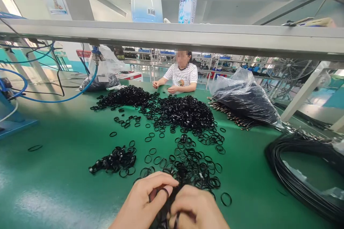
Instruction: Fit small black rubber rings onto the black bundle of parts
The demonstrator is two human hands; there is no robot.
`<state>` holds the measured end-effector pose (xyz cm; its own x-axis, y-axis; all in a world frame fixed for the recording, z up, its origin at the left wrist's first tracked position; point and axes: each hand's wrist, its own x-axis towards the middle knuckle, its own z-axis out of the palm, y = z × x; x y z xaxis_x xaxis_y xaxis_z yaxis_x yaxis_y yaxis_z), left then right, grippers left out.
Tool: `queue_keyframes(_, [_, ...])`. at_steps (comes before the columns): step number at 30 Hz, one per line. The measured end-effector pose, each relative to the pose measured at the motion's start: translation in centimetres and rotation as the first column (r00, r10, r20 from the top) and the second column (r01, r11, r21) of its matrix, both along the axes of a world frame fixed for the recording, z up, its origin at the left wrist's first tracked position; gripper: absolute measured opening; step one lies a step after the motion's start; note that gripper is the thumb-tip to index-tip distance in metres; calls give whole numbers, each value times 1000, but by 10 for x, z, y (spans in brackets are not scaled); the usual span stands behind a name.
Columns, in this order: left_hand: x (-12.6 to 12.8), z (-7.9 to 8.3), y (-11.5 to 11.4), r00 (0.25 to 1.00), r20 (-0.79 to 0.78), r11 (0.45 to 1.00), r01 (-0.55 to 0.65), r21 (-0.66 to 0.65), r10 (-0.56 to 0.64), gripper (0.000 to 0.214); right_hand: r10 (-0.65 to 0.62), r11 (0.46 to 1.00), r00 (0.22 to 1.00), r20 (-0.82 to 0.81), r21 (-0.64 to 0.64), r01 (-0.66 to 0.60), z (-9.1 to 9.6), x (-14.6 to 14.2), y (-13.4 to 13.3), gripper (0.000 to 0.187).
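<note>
While both hands, left hand (143,200) and right hand (197,209), pinch black rings (164,192), loose rings (188,164) lie just beyond

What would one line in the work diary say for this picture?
left hand: pinching black ring | right hand: on ring bunch | green table: loose rings | co-worker opposite

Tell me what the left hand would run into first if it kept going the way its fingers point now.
The left hand points right, toward the right hand, which it nearly touches. That hand and the black rings pinched between them come first. Depth between the two hands is hard to judge from this view.
</note>
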<state>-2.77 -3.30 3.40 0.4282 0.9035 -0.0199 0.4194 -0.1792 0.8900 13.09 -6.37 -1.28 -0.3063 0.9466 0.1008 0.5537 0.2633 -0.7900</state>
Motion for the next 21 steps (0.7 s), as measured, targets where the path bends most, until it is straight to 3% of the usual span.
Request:
queue_keyframes(2, [0, 4, 1, 997, -77, 1000, 16, 6, -16, 24, -144, 983, 984, -104, -130, 130, 16, 11, 6, 23])
queue_keyframes(4, [-1, 4, 1, 981, -173, 995, 95, 13, -92, 21, -241, 957, 965, -107, -189, 218, 29, 21, 8, 18])
queue_keyframes(8, [-10, -7, -1, 841, -402, 919, 395, -2, -362, 24, -180, 983, 977, 117, 4, 181, 43, 34, 3, 36])
queue_keyframes(10, [-13, -12, -1, 766, -520, 895, 447, 7, -378, 22, -128, 990, 967, 222, 89, 110, 45, 37, 1, 49])
queue_keyframes(12, [-12, -13, -1, 739, -574, 895, 446, 25, -353, 20, -97, 989, 948, 303, 139, 56, 45, 39, -1, 53])
queue_keyframes(14, [-9, -11, -1, 786, -514, 912, 410, 18, -344, 22, -94, 983, 930, 355, 183, 29, 45, 41, -1, 50])
queue_keyframes(17, [-4, -7, 2, 922, -296, 968, 239, -78, -252, 12, -103, 966, 940, 324, 256, 17, 47, 39, -1, 44])
queue_keyframes(19, [-1, -8, 5, 981, -97, 965, 142, -220, -167, 9, -88, 973, 965, 245, 229, 30, 50, 36, -2, 37])
queue_keyframes(21, [0, -13, 8, 987, 120, 934, 141, -327, -107, 13, -93, 989, 981, 170, 133, 71, 52, 31, -4, 25])
